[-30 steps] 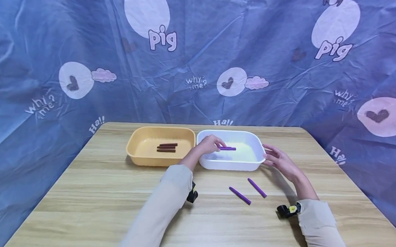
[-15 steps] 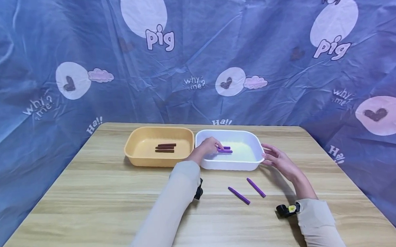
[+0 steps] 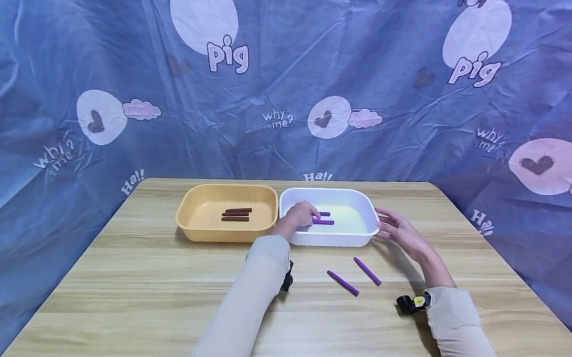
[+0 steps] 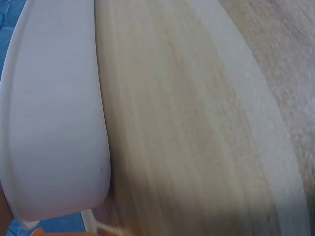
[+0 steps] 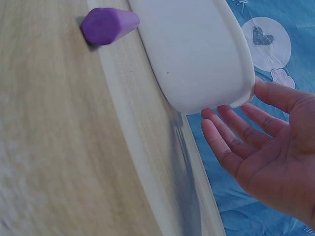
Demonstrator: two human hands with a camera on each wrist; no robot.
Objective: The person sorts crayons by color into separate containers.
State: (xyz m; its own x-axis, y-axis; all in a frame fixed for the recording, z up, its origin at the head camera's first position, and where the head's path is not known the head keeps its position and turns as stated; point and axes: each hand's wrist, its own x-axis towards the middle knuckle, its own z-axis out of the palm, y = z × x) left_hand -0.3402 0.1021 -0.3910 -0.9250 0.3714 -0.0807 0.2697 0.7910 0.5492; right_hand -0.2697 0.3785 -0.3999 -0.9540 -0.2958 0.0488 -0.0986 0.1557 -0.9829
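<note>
left hand [image 3: 302, 213] down in white tray [image 3: 328, 240], fingertips at two purple sticks [image 3: 326, 223] inside; can't tell if pinching one or released. right hand [image 3: 403, 235] relaxed, not clenched, fingertips touching tray's right end. two loose sticks [image 3: 343, 283] on table [image 3: 177, 308] in front. yellow tray [image 3: 222, 235] just left, three brown sticks [image 3: 235, 219] in it.

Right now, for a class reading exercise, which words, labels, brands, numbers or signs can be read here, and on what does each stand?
"pig", twice, on the blue cloth.
"why me?", three times, same cloth.
"Ha!!", three times, low on that cloth.
Yellow label on the right black wrist device: too small to read.
</note>
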